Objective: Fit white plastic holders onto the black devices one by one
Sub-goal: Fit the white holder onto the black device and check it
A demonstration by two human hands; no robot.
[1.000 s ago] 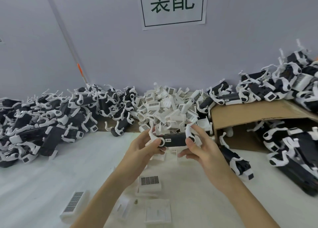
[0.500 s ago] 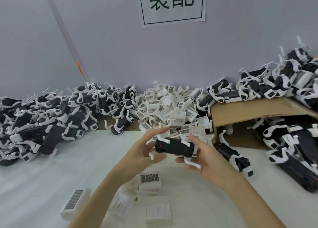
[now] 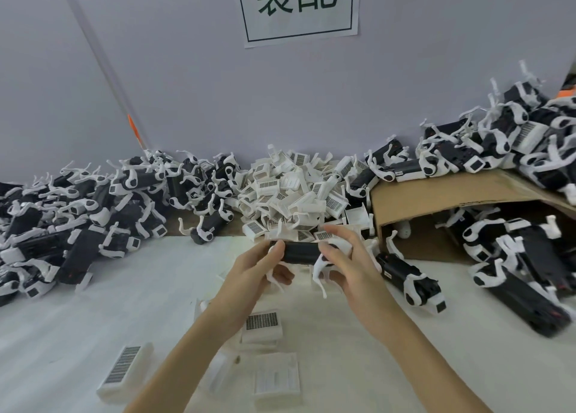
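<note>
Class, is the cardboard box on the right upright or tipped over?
Tipped over: the cardboard box lies on its side, its opening facing the table, black devices spilling out.

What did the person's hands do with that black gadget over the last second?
Both hands turned the black device over: a second ago its white clips pointed up, now they hang below it. The left hand and right hand kept their grip on its two ends throughout. The loose white holders, the cardboard box and the piles along the wall stayed as they were.
</note>
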